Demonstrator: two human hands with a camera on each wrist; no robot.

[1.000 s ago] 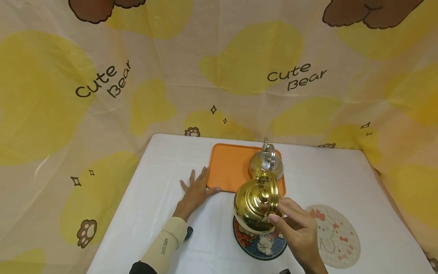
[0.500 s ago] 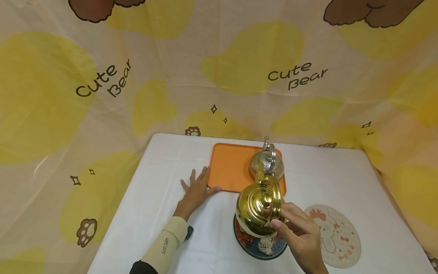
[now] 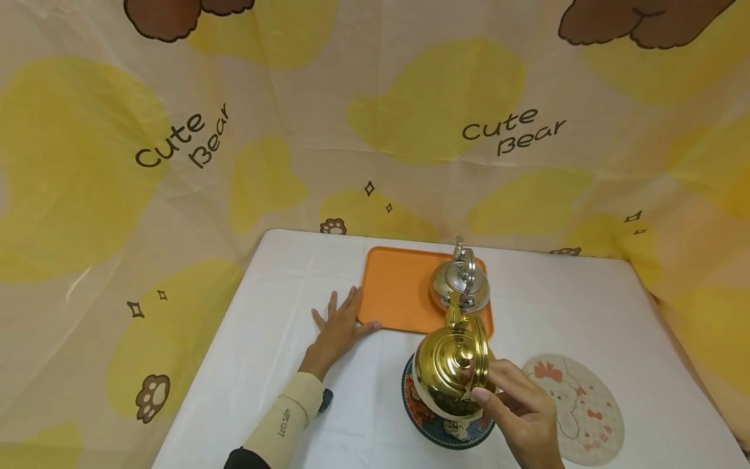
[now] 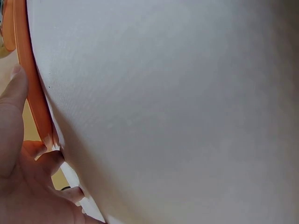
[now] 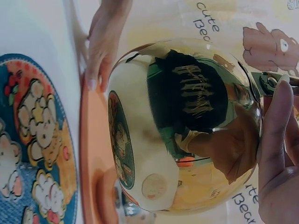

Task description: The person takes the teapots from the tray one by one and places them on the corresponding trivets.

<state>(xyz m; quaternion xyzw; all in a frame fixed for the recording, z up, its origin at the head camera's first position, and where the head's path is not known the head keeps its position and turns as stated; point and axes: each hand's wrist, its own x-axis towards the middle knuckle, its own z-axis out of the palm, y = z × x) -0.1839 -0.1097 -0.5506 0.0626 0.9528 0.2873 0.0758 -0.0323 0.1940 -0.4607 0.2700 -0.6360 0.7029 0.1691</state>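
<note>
My right hand (image 3: 524,407) grips the handle of a shiny gold teapot (image 3: 448,368), its spout pointing toward the back. In the right wrist view the gold teapot (image 5: 187,130) hangs above a round blue patterned mat (image 5: 39,140), with a gap between them. Fingers spread, my left hand (image 3: 336,329) lies at the near left corner of an orange tray (image 3: 395,293). The left wrist view shows that thumb and fingers along the tray's rim (image 4: 35,93). A silver teapot (image 3: 459,283) stands on the right part of the tray, partly overlapped by the gold spout.
To the right of my right hand lies a round beige mat (image 3: 586,410) with a red-bowed figure. Everything rests on a white table (image 3: 293,280). A yellow patterned curtain (image 3: 410,117) rises behind the table's back edge.
My right hand has brought the gold teapot toward me, slightly right and closer over the blue mat. The left hand has stayed at the tray's corner.
</note>
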